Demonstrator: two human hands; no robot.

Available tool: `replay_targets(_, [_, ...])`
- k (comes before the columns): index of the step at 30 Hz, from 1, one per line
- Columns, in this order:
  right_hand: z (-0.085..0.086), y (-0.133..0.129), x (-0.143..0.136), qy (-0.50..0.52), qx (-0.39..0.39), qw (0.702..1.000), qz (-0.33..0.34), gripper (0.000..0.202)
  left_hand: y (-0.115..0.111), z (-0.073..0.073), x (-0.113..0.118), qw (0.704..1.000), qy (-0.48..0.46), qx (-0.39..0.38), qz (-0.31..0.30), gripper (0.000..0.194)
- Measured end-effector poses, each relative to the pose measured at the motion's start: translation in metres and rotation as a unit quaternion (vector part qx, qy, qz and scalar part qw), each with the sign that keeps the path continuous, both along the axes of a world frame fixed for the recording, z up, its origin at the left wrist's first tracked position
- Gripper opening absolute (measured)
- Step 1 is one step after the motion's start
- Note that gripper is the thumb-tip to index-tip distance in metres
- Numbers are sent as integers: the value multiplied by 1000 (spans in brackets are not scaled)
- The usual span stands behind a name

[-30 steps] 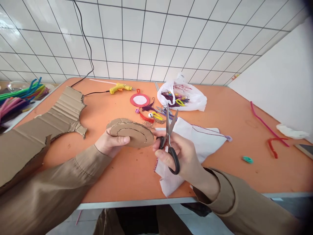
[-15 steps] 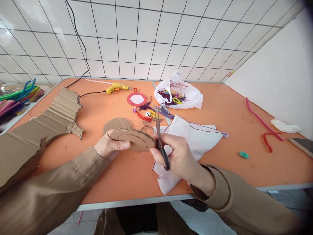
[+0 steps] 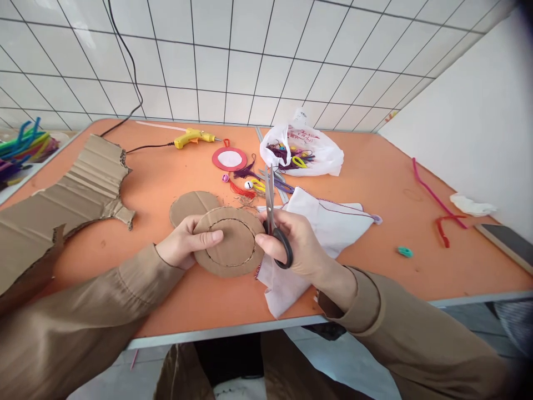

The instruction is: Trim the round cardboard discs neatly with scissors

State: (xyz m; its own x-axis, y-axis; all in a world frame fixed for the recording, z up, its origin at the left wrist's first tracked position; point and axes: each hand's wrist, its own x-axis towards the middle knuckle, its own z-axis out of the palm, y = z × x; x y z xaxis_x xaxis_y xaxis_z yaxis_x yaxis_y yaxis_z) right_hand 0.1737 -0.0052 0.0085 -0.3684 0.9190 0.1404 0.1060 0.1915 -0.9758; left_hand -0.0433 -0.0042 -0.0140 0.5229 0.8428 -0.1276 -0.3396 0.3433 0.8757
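My left hand [image 3: 187, 242] pinches the left side of a cardboard disc [image 3: 231, 266], thumb on top. A ring-shaped cut line runs inside the disc's edge, and its face is turned toward me. My right hand [image 3: 297, 240] is closed on black-handled scissors [image 3: 283, 250], whose blades point up and away, slightly apart; its thumb is at the disc's right edge. A second cardboard disc [image 3: 192, 203] lies on the table just behind my left hand. White cloth [image 3: 328, 225] with purple stitching lies beneath and beyond my right hand.
Torn cardboard [image 3: 83, 189] spreads over the left. At the back are a yellow glue gun [image 3: 194, 138], a red-rimmed disc [image 3: 230, 159], tassels and a white plastic bag [image 3: 320, 150]. Pipe cleaners [image 3: 433, 189], a teal item [image 3: 405, 252] and a dark flat object [image 3: 508, 244] lie right.
The held disc has tilted from nearly edge-on to facing me, showing its full cut ring. The scissors have turned slightly, and the whole view has shifted a little.
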Motion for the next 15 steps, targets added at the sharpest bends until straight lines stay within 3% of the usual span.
replay_targets(10, [1,1,0,10,-7,1000,2,7,1,0,1,999,-36,-20,-29,35])
replay_targets(15, [0,3,-1,10,-9,1000,-7,12,0,0,1,999,-26,-26,-13,40])
